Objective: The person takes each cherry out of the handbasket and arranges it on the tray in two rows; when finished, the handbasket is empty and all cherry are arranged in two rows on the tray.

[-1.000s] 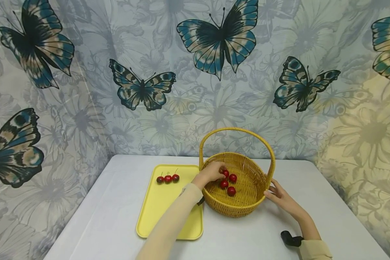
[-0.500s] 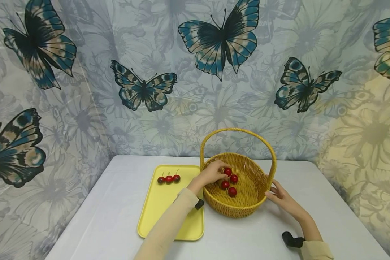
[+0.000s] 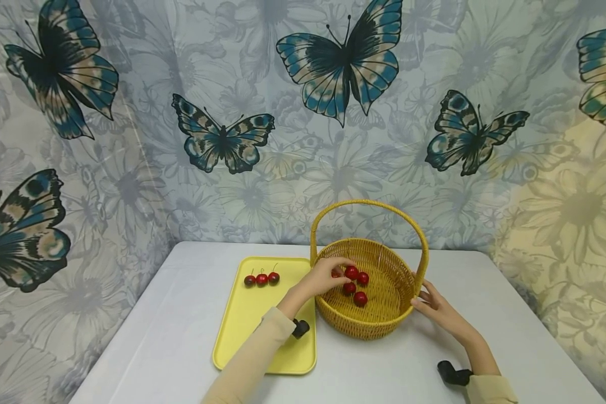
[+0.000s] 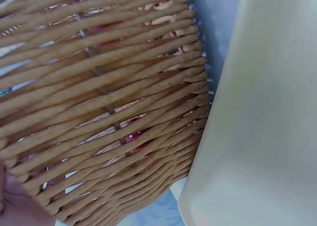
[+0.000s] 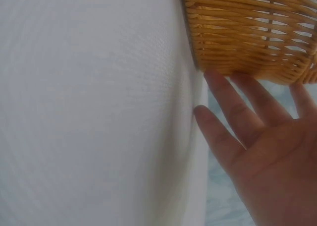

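Thumb and fingers of the left hand (image 3: 320, 278) are forming a loose arch inside the yellow woven basket (image 3: 365, 330), with 1 red cherry (image 3: 351, 272) lying right at the fingertips; whether they are pinching it or only surrounding it, I cannot tell. 3 other cherries (image 3: 361, 299) are lying near it on the basket floor, and more red is showing in the gap of the hand, too covered to make out. The right hand (image 3: 439, 311) is spreading its fingers nearly straight, several tips touching the basket's outer side below the handle (image 3: 367, 202), while 1 finger is standing clear of the weave in the right wrist view. Its thumb is lying outside that view. 3 stemmed cherries (image 3: 261, 279) are lying in a row at the far end of the yellow tray (image 3: 242, 331), which the left sleeve (image 3: 249, 359) is partly covering. In the left wrist view, weave is hiding all but red glints; a piece of hand is being cut off at lower left, and a pale surface at right is proving hard to identify.
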A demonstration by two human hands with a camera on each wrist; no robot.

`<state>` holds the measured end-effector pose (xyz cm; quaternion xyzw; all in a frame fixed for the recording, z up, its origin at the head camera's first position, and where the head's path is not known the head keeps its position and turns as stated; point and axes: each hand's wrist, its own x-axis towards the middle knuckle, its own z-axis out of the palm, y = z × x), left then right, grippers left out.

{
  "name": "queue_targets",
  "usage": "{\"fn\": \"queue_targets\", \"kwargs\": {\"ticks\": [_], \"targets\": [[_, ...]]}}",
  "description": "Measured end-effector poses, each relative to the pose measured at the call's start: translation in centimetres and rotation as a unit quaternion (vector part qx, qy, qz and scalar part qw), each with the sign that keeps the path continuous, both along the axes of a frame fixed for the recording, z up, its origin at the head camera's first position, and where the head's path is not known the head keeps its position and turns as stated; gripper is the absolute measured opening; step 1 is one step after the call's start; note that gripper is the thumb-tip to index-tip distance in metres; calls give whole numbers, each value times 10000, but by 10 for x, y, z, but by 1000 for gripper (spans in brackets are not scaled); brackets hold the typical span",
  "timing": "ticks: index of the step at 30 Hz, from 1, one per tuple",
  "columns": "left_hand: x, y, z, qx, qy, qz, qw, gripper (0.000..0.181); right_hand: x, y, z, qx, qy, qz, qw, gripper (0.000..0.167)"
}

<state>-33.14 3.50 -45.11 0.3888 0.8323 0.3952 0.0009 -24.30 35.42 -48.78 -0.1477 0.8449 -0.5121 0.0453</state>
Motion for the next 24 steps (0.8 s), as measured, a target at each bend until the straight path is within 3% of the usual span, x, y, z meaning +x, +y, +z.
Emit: {"fn": "queue_targets", "kwargs": {"ticks": [9, 15, 24], "targets": [[16, -13, 7, 330, 28, 140, 9994, 37, 0, 1, 0, -185, -71, 81, 9998, 66], [26, -20, 11, 554, 9, 193, 9983, 37, 0, 0, 1, 31, 37, 59, 10000, 65], [39, -31, 14, 663, 282, 96, 9974, 36, 1, 0, 2, -26, -25, 21, 10000, 65]]}}
